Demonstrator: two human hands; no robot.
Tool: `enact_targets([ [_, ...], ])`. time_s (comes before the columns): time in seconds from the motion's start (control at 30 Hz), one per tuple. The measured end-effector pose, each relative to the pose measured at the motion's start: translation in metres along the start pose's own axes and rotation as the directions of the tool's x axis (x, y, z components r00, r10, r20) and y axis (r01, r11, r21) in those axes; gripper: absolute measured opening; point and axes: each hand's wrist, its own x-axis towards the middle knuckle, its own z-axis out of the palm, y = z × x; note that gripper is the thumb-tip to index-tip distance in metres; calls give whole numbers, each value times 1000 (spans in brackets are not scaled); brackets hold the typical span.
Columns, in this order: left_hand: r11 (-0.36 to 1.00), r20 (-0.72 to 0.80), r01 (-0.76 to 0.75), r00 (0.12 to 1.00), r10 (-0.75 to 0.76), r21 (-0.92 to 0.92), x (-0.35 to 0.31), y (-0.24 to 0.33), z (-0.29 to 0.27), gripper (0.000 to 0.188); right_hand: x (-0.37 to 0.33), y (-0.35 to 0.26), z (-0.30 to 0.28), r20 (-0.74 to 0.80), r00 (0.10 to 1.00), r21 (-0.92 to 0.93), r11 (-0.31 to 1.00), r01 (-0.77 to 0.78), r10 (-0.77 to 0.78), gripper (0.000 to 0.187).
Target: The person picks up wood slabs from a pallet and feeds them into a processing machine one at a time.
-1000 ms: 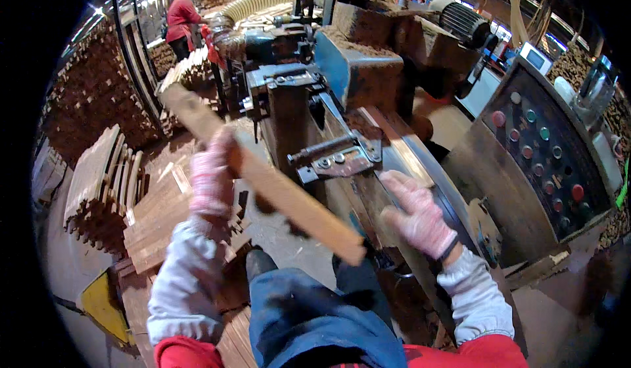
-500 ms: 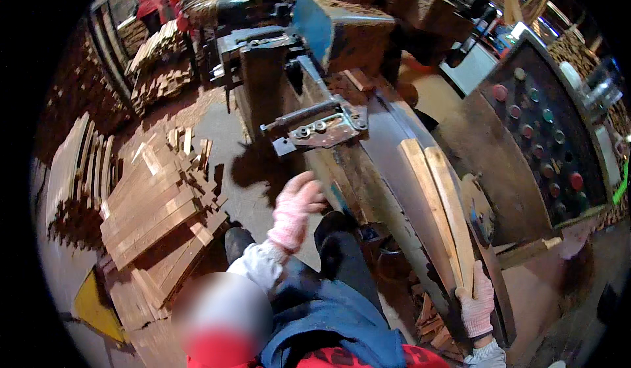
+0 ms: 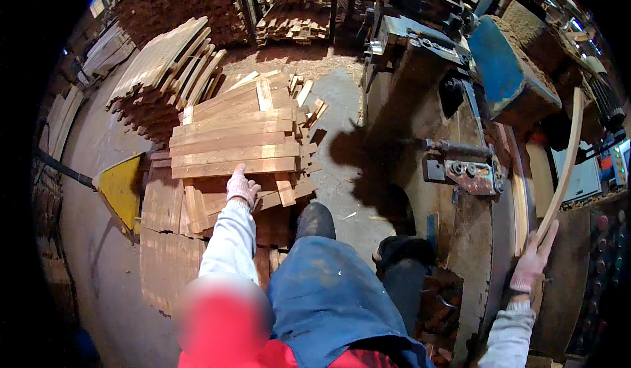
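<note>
Head view: the right hand, in a pinkish-white knitted glove, appears to pinch the lower end of a long, narrow, light-brown wooden strip. The strip extends ahead of that hand; the end hold presumably leaves its length free. The left hand, gloved alike, has its index finger extended at the near edge of a flat reddish-brown wooden board; whether it grips cannot be told. Ahead of it, similar boards lie side by side on a stack, probably keeping edges reachable. The strip looks slender and curved, possibly through lens distortion; the board looks straight-edged, with paler patches.
</note>
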Motion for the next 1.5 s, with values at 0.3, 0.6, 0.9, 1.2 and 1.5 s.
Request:
enact_targets([
  [0.3, 965, -171, -120, 982, 82, -231, 26, 1, 4, 71, -194, -9, -156, 407, 912, -647, 722, 247, 53, 45],
  [0.6, 979, 20, -193, 981, 194, -60, -56, -32, -10, 46, -85, 31, -115, 583, 713, -444, 582, 681, -389, 52],
  [0.9, 919, 577, -395, 751, 320, 4, -245, -65, 91, 44, 31, 45, 4, 407, 748, -406, 629, 663, -525, 49],
  [1.2, 941, 879, 77, 338, -336, 331, -451, -147, 165, 45, -110, -104, -43, 495, 846, -324, 862, 390, -196, 76],
  [1.5, 929, 886, -70, 336, -321, 363, -344, -161, 180, 47, -256, -5, -230, 188, 935, -822, 569, -17, 301, 51],
])
